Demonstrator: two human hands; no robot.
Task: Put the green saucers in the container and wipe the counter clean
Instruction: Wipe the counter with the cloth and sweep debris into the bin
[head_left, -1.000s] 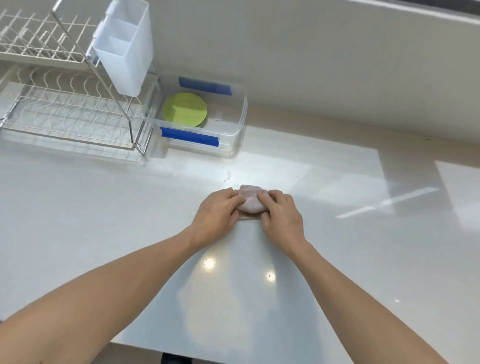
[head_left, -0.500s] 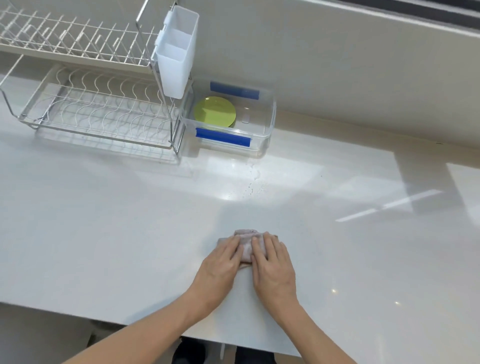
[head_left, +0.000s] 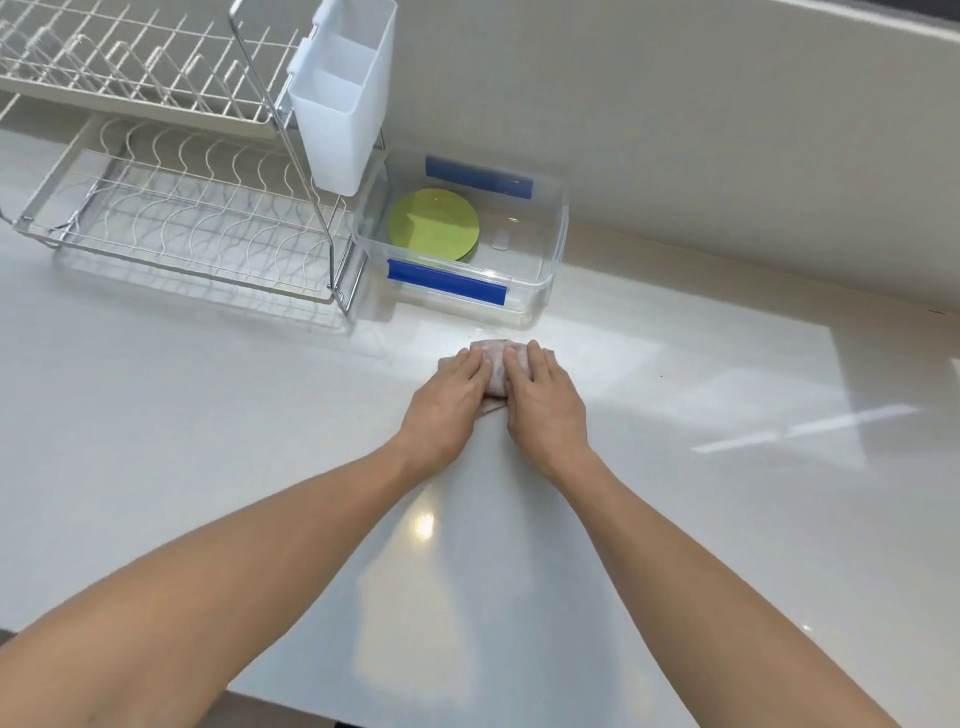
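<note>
Two hands press flat on a small pinkish cloth (head_left: 496, 370) on the white counter (head_left: 208, 441): I see my left hand (head_left: 448, 400) and right hand (head_left: 540, 400) side by side, fingers straight. Just beyond, green saucers (head_left: 434, 224) lie inside the clear container (head_left: 550, 260), right of the wire dish rack (head_left: 171, 208).

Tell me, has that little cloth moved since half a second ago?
Yes. The cloth, pressed under both hands, has slid away from the person, toward the clear container, and now lies just short of it.
</note>
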